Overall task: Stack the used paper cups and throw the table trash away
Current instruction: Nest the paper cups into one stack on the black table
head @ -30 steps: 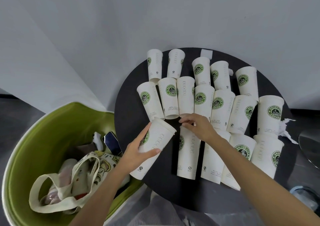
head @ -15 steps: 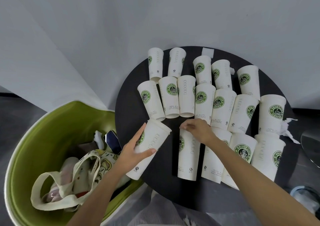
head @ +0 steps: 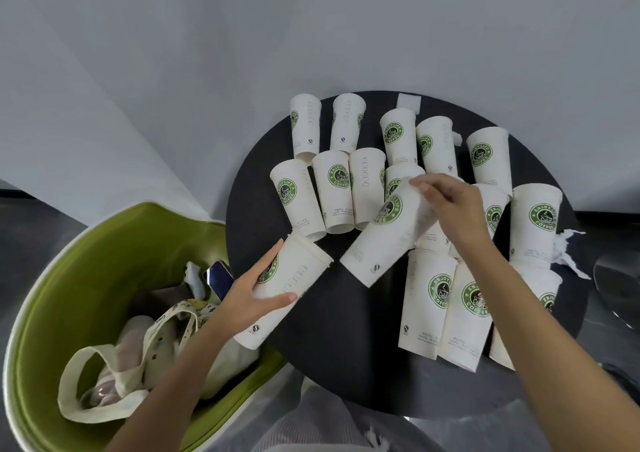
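Observation:
Several white paper cups with green round logos stand on a round black table (head: 346, 354). My left hand (head: 254, 299) grips one cup (head: 289, 289) at the table's left edge, tilted with its mouth pointing up and right. My right hand (head: 450, 209) pinches the rim end of a second cup (head: 384, 240), lifted off the table and tilted, its base pointing down-left toward the held cup's mouth. The two cups are apart. A crumpled white tissue (head: 568, 250) lies at the table's right edge.
A green tub chair (head: 104, 243) stands left of the table, holding a cream tote bag (head: 145, 354) and a phone (head: 218, 276). A white wall rises behind. A small white paper square (head: 408, 101) lies at the table's far edge. A metal disc (head: 620, 289) is at the right.
My right hand has lifted a front-row cup off the table and tilted it toward the left cup. My left hand and its cup have barely moved.

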Tool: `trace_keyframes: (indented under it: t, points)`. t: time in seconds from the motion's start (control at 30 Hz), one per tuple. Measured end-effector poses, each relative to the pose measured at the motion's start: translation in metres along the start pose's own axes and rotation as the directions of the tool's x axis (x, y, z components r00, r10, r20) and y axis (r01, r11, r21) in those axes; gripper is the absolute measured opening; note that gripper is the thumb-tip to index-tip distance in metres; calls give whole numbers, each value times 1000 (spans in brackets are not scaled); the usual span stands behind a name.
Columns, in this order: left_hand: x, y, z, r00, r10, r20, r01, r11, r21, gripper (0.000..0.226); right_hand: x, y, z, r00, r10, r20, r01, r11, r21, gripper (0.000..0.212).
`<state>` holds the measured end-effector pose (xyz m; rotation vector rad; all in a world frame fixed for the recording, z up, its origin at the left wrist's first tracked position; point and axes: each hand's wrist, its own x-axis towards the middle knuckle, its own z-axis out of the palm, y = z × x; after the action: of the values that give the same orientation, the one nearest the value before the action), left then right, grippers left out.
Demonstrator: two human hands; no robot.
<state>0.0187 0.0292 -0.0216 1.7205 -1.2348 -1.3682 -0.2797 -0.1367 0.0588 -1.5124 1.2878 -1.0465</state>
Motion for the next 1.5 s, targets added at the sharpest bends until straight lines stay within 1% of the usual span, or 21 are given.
trace_keyframes:
  t: [0.13,0.2,0.27,0.37,0.5,0.63,0.87,1.03,1.17,1.3,1.4,1.5]
  points:
    - [0,3,2,998,23,56,-25,999,33,89,-2,-3,2,988,-14,-151,26,997,78,19]
    - [-1,8,5,997,36,72,-40,998,56,89,-6,-3,8,984,-5,-177,24,995,102,19]
    - [-1,14,9,995,60,84,-66,995,72,88,-10,-2,16,987,8,-158,9,995,104,21]
    - [-1,22,14,993,84,88,-90,994,68,87,-18,0,28,996,24,-90,-13,993,120,22]
    - [2,31,18,987,114,109,-121,991,61,88,-29,-2,44,999,33,0,-32,988,148,20]
    - [3,35,21,984,122,131,-130,990,49,88,-41,-2,56,995,34,92,-47,989,139,25]
    - [7,35,29,983,103,151,-112,992,54,89,-62,2,68,978,43,202,-63,994,94,34]
    - [7,39,40,983,113,143,-120,992,40,89,-74,5,75,985,36,169,-50,996,78,34]
    - [9,40,46,981,99,168,-108,993,43,89,-79,4,69,978,67,198,-91,989,113,34]
    - [10,39,55,980,84,180,-91,995,28,89,-79,9,56,971,31,236,-35,999,13,28]
    - [10,39,61,979,74,190,-78,997,12,89,-74,16,39,980,79,181,-85,996,23,25]
    - [10,38,63,978,64,199,-64,998,-3,89,-65,23,17,985,117,128,-115,993,-26,22]
